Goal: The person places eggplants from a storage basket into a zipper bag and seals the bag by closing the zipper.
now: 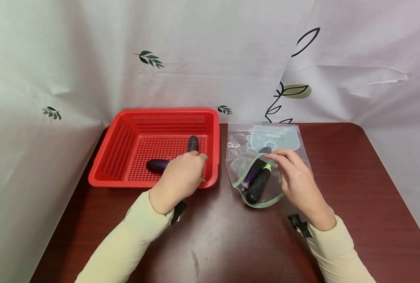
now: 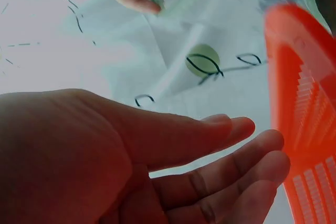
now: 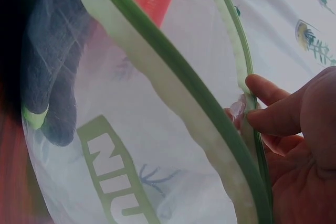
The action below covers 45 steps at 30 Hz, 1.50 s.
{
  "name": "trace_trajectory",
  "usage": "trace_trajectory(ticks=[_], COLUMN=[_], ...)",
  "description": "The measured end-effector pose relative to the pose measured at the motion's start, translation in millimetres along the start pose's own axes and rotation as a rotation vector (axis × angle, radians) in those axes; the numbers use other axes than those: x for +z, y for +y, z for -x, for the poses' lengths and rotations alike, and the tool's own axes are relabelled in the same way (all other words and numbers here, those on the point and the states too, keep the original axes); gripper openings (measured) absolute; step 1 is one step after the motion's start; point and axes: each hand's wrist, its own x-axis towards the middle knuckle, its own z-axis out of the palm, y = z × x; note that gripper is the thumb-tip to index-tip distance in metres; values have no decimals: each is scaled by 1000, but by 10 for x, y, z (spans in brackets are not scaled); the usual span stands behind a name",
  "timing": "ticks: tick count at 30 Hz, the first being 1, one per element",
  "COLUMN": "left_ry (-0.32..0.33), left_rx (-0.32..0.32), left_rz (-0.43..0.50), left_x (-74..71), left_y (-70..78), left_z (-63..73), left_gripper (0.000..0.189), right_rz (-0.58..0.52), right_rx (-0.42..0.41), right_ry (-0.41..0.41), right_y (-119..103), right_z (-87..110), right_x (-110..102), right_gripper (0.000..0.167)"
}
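- The red perforated plastic basket point(image 1: 101, 175) stands at the left of the red-brown desk point(image 1: 354, 188); it looks light and fairly stiff, best steadied by its rolled rim. The sleeve and hand cover part of its near right corner.
- In it lies a long, glossy, dark-purple eggplant point(image 1: 156, 166) – probably firm but slick-skinned and quick to roll, so a grip round its middle should serve best. Its right end is hidden behind the left hand.
- The left hand point(image 1: 179, 175) is over the basket's near right part, fingers loosely bent, thumb apart from them; the left wrist view shows nothing between them. Whether it touches a vegetable, I cannot tell.
- Just beyond the fingers is a dark, mottled, round-ended vegetable point(image 1: 193, 143), likely firm and easiest pinched across its width. Its near end is covered, and its kind is hard to make out.
- The clear plastic bag with a green zip edge point(image 1: 236, 137) lies right of the basket: featherlight, limp, apt to fold shut; the stiffer zip strip is the place to hold.
- Inside it are a purple eggplant point(image 1: 253, 173) and a blackish, green-tipped vegetable point(image 1: 258, 188), both bruisable if real. A dark end near the right fingertips blurs through the film – whose it is, I cannot say.
- The right hand point(image 1: 298, 184) pinches the bag's edge between thumb and fingers.
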Motion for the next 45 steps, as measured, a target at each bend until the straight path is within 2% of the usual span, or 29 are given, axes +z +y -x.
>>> trace_trajectory(ticks=[4, 9, 13, 20, 33, 45], left_ry=[-38, -69, -73, -93, -254, -360], left_rx=[8, 36, 29, 20, -130, -186], left_rz=[-15, -23, -2, 2, 56, 40], left_x=[-18, -47, -76, -97, -101, -40], left_y=[-133, -286, -388, -603, -976, -1246], left_z=[-49, -101, -134, -199, -301, -393], left_gripper=[24, 15, 8, 24, 47, 56], right_rz=[0, -4, -5, 2, 2, 2], right_rx=[7, 10, 6, 10, 16, 20], right_ry=[-3, 4, 9, 6, -9, -13], right_y=[0, 3, 4, 10, 20, 29], right_z=[4, 8, 12, 23, 39, 43], right_x=[-8, -8, -3, -8, -3, -5], right_gripper=[51, 52, 51, 51, 50, 50])
